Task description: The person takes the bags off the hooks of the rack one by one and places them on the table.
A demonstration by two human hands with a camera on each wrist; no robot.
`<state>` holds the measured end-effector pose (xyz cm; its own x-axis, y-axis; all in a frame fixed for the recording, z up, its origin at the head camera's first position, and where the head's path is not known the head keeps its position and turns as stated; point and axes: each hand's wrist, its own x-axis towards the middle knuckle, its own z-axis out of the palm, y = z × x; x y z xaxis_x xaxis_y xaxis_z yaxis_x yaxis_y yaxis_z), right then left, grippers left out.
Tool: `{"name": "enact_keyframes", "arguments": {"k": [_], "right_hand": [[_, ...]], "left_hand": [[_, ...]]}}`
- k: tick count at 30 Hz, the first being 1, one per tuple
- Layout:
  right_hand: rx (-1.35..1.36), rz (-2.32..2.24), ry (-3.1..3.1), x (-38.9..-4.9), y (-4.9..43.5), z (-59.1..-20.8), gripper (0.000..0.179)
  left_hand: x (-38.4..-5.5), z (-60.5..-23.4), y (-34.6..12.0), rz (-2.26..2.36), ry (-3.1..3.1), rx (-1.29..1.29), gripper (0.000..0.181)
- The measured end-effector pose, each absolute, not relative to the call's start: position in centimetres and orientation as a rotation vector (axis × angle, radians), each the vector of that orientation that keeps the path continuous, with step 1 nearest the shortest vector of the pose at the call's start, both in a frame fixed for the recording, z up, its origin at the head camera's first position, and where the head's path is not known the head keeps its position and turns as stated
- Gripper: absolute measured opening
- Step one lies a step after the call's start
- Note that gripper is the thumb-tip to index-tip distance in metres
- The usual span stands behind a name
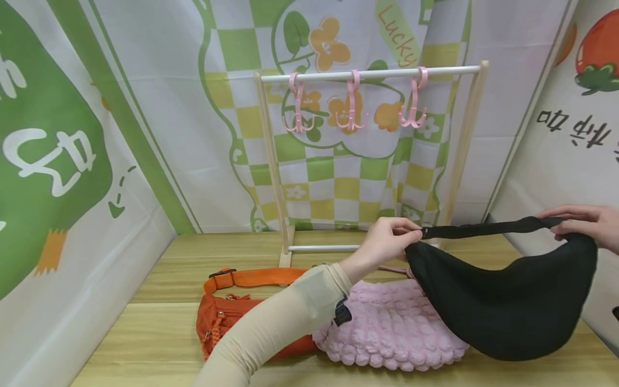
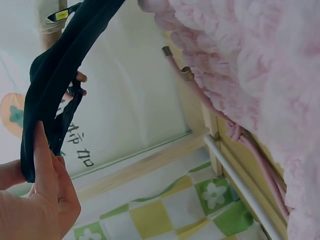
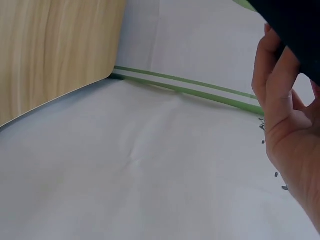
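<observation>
A black crescent-shaped bag (image 1: 503, 301) hangs between both hands at the right, its short strap (image 1: 483, 230) stretched along the top. My left hand (image 1: 389, 242) pinches the bag's left upper corner, where the strap joins. At the opposite corner my right hand (image 1: 587, 226) grips the strap end and the bag's top edge. In the left wrist view, thumb and fingers of the left hand (image 2: 45, 185) close on the black fabric. The right wrist view has the right hand (image 3: 290, 95) on the dark cloth, partly cut off by the frame.
A pink puffy bag (image 1: 391, 328) lies on the wooden table (image 1: 159, 322) below the left hand. Left of it is an orange bag (image 1: 213, 317), partly behind the left forearm. Behind stands a rack (image 1: 372, 74) with three pink hooks (image 1: 352, 107) on its bar.
</observation>
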<state>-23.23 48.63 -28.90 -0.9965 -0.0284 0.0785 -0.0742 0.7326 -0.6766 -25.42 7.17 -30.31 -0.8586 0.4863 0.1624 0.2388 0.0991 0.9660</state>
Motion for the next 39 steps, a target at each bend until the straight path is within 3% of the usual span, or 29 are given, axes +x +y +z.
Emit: {"name": "enact_keyframes", "arguments": {"k": [8,39], "right_hand": [[0.045,1.17,-2.988,-23.7,49.1,-30.0,0.023],[0.106,1.103,-3.15,-24.3,48.7,-33.3,0.059]], "left_hand": [[-25.9,-31.1,7.5,1.694,2.316,0.707,0.012],[-27.5,-33.1,8.3,1.611,2.397,0.502,0.008]]}}
